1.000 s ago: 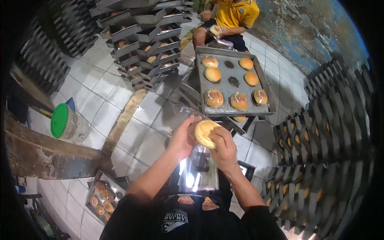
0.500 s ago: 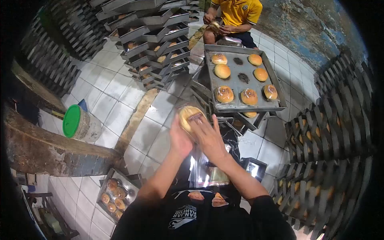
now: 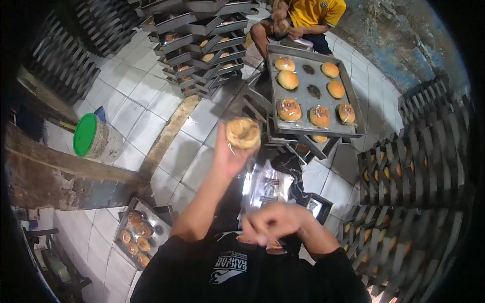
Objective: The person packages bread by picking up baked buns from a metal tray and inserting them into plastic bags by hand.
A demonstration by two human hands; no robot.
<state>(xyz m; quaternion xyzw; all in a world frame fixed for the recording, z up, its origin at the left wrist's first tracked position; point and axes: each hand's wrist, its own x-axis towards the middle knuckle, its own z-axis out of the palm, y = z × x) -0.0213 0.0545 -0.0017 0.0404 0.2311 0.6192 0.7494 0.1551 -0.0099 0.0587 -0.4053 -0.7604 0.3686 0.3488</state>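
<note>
- Lit unevenly: brightest across the floor (image 3: 141, 123), dim along the left edge and among the stacks (image 3: 404, 171) at right.
- Glaring white on the plastic (image 3: 286, 183), with smaller glints on the wrapped buns (image 3: 319, 116).
- Shaded grey on tiles below and beside the large tray (image 3: 305, 128).
- Near-black in the shirt (image 3: 197, 270), with print legible.
- Smeared by motion at the right hand (image 3: 278, 222).
- Hazy in the lower right stacks.
- Bowed strongly toward the margins; ringed in black at the corners.
- Tinged blue along the wall's (image 3: 404, 40) outer edge.

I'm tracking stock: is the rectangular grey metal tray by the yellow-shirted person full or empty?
Partly full: the tray holds seven round golden buns beside two bare dark spots.
</note>
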